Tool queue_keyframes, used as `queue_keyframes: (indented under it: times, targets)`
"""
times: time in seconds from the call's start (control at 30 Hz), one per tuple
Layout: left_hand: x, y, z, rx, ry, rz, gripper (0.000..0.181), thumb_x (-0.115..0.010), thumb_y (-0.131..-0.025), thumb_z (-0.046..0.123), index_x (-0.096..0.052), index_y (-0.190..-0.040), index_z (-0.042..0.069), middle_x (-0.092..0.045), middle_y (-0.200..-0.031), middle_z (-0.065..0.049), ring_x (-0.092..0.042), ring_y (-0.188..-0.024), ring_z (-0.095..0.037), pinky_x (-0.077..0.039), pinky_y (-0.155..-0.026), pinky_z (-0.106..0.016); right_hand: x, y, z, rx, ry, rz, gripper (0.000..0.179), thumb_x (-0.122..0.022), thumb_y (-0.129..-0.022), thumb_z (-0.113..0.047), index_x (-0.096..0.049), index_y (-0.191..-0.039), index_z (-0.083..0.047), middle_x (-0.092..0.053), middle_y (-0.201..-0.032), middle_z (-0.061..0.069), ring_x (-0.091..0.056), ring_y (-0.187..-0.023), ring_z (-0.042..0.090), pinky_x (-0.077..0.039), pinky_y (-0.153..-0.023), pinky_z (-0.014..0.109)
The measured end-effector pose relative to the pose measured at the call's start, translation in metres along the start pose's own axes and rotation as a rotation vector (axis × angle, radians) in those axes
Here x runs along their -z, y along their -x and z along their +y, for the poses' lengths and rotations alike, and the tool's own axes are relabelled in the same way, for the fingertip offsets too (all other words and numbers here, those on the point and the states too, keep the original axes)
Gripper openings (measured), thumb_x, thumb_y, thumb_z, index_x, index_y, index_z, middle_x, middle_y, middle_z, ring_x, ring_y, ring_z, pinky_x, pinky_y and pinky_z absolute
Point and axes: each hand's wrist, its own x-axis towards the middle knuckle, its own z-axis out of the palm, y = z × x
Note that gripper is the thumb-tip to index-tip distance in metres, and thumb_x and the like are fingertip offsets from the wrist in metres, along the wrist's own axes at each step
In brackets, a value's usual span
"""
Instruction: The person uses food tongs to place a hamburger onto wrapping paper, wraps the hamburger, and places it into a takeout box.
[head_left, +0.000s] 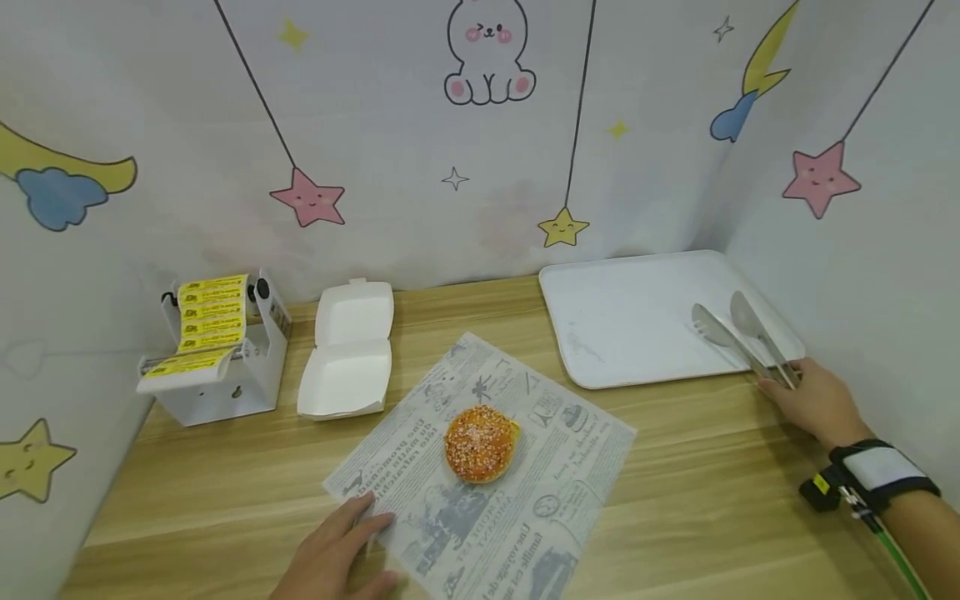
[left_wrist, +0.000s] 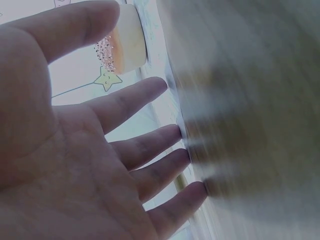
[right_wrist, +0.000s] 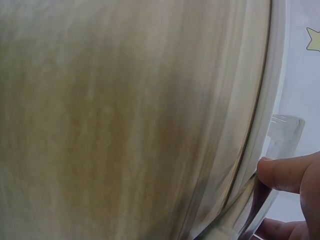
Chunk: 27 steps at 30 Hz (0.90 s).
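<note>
My right hand grips a pair of metal tongs at the front right corner of a white tray; the tongs' heads lie over the tray, spread apart. In the right wrist view, the thumb presses on one arm of the tongs. My left hand has its fingers spread, fingertips at the left edge of a printed sheet of paper. On that sheet sits a burger with a seeded bun, a bit of yellow-green showing at its right side. The left wrist view shows the bun beyond the thumb.
An opened white takeaway box stands at the back, left of the paper. Beside it is a white label dispenser with a roll of yellow labels. Patterned walls enclose the wooden table at the back and sides.
</note>
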Motion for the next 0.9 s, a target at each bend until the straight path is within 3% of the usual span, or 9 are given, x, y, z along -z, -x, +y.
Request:
queue_keyframes:
  times: [0.23, 0.3, 0.4, 0.5, 0.57, 0.67, 0.8, 0.9]
  targets:
    - [0.0, 0.0, 0.002, 0.006, 0.007, -0.014, 0.07, -0.076, -0.082, 0.061, -0.063, -0.136, 0.018, -0.042, -0.156, -0.018, -0.036, -0.143, -0.046, -0.03, -0.109, -0.071, -0.004, -0.002, 0.005, 0.027, 0.012, 0.042, 0.053, -0.068, -0.096, -0.028, -0.053, -0.109, 0.022, -0.061, -0.085, 0.034, -0.057, -0.068, 0.037, -0.044, -0.052, 0.04]
    - [0.0, 0.0, 0.003, 0.005, 0.005, -0.02, 0.071, -0.076, -0.082, 0.061, -0.063, -0.136, 0.018, -0.041, -0.156, -0.018, -0.036, -0.143, -0.047, -0.03, -0.109, -0.072, -0.002, 0.0, 0.004, 0.024, -0.002, 0.066, 0.052, -0.07, -0.094, -0.03, -0.057, -0.1, 0.02, -0.061, -0.085, 0.034, -0.057, -0.066, 0.036, -0.044, -0.049, 0.04]
    - [0.001, 0.001, 0.005, -0.013, -0.006, -0.028, 0.071, -0.074, -0.084, 0.061, -0.062, -0.138, 0.017, -0.04, -0.157, -0.019, -0.034, -0.144, -0.047, -0.029, -0.109, -0.072, 0.003, 0.003, -0.001, 0.006, -0.019, 0.147, 0.059, -0.075, -0.089, -0.031, -0.056, -0.098, 0.024, -0.059, -0.084, 0.039, -0.058, -0.061, 0.042, -0.045, -0.044, 0.043]
    - [0.002, 0.001, 0.008, -0.026, -0.019, -0.048, 0.071, -0.073, -0.085, 0.061, -0.062, -0.139, 0.016, -0.038, -0.158, -0.02, -0.031, -0.145, -0.047, -0.027, -0.11, -0.072, 0.01, 0.003, -0.014, 0.005, -0.025, 0.283, 0.061, -0.076, -0.083, -0.027, -0.056, -0.103, 0.027, -0.059, -0.086, 0.044, -0.059, -0.064, 0.051, -0.045, -0.043, 0.049]
    - [0.002, 0.001, 0.01, -0.023, -0.028, -0.065, 0.071, -0.072, -0.086, 0.061, -0.061, -0.14, 0.016, -0.037, -0.159, -0.019, -0.029, -0.147, -0.046, -0.025, -0.111, -0.073, 0.013, 0.003, -0.03, 0.03, -0.046, 0.351, 0.06, -0.074, -0.083, -0.021, -0.054, -0.111, 0.029, -0.058, -0.092, 0.046, -0.058, -0.076, 0.058, -0.046, -0.052, 0.057]
    - [0.002, 0.001, 0.014, -0.01, -0.045, -0.077, 0.07, -0.071, -0.086, 0.061, -0.062, -0.14, 0.017, -0.036, -0.16, -0.017, -0.027, -0.148, -0.045, -0.023, -0.112, -0.072, 0.015, 0.0, -0.064, 0.122, -0.104, 0.381, 0.05, -0.069, -0.086, -0.013, -0.056, -0.115, 0.024, -0.057, -0.101, 0.043, -0.052, -0.092, 0.057, -0.041, -0.07, 0.062]
    - [0.001, 0.001, 0.015, -0.006, -0.065, -0.062, 0.068, -0.072, -0.086, 0.06, -0.063, -0.139, 0.017, -0.038, -0.159, -0.017, -0.029, -0.147, -0.045, -0.025, -0.112, -0.072, 0.01, -0.016, -0.124, 0.311, -0.16, 0.308, 0.042, -0.067, -0.09, -0.007, -0.055, -0.121, 0.019, -0.055, -0.113, 0.038, -0.049, -0.101, 0.052, -0.036, -0.084, 0.062]
    - [-0.001, 0.0, 0.013, -0.016, -0.066, -0.058, 0.067, -0.073, -0.086, 0.058, -0.064, -0.138, 0.016, -0.04, -0.158, -0.019, -0.031, -0.146, -0.046, -0.026, -0.111, -0.072, 0.0, -0.034, -0.173, 0.409, -0.151, 0.184, 0.043, -0.067, -0.094, -0.01, -0.056, -0.128, 0.013, -0.056, -0.126, 0.034, -0.05, -0.115, 0.049, -0.039, -0.097, 0.062]
